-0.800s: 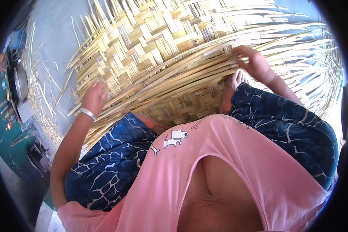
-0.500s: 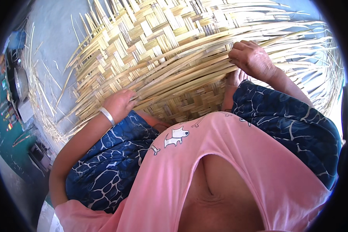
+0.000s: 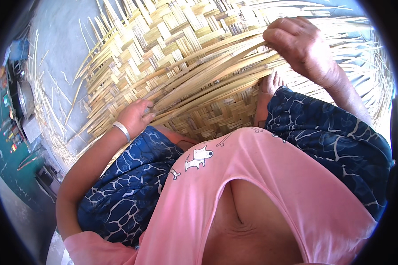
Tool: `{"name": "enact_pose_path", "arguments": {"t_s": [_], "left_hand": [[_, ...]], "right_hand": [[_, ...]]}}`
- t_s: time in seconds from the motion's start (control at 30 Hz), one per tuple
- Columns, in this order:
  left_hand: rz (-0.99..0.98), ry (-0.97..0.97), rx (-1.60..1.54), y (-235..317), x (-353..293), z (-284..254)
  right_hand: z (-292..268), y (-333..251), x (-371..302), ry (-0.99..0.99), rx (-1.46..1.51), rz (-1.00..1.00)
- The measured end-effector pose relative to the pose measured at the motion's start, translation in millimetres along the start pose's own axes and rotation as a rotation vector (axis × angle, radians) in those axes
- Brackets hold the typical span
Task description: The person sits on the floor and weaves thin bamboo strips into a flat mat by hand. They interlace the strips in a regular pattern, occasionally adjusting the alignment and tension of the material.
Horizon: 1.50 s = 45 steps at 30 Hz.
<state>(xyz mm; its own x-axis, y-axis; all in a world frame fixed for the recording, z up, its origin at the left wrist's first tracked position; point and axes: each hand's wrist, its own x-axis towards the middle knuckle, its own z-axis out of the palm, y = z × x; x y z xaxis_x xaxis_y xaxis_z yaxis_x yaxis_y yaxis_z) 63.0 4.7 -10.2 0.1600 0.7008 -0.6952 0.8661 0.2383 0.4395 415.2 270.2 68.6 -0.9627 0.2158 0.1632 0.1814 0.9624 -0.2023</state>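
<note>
Head view, right hand [image 3: 301, 46] fingertips hidden among strips [image 3: 216, 77]

The woven mat [image 3: 181, 48] lies on the floor [image 3: 57, 48] before the person's knees, loose strips [image 3: 208, 79] crossing its near edge between left hand [image 3: 135, 115] and right hand [image 3: 296, 44].

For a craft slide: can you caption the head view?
Seated weaver's left hand and right hand grip long bamboo strips across a half-woven mat.
</note>
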Motion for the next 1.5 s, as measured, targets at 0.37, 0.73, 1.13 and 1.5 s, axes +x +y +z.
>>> {"name": "enact_pose_path", "arguments": {"t_s": [0.37,0.73,1.13,1.5], "left_hand": [[-0.069,0.326,-0.606,1,8,-29],[-0.163,0.093,-0.627,-2,24,-26],[0.134,0.287,0.022,20,32,-32],[0.04,-0.081,-0.274,29,5,-6]], "right_hand": [[-43,100,-27,0.022,-0.042,0.571],[-31,133,-56,-0.283,-0.384,0.623],[91,-20,-39,-0.243,0.09,-0.015],[65,-26,-36,-0.372,0.392,0.226]]}}
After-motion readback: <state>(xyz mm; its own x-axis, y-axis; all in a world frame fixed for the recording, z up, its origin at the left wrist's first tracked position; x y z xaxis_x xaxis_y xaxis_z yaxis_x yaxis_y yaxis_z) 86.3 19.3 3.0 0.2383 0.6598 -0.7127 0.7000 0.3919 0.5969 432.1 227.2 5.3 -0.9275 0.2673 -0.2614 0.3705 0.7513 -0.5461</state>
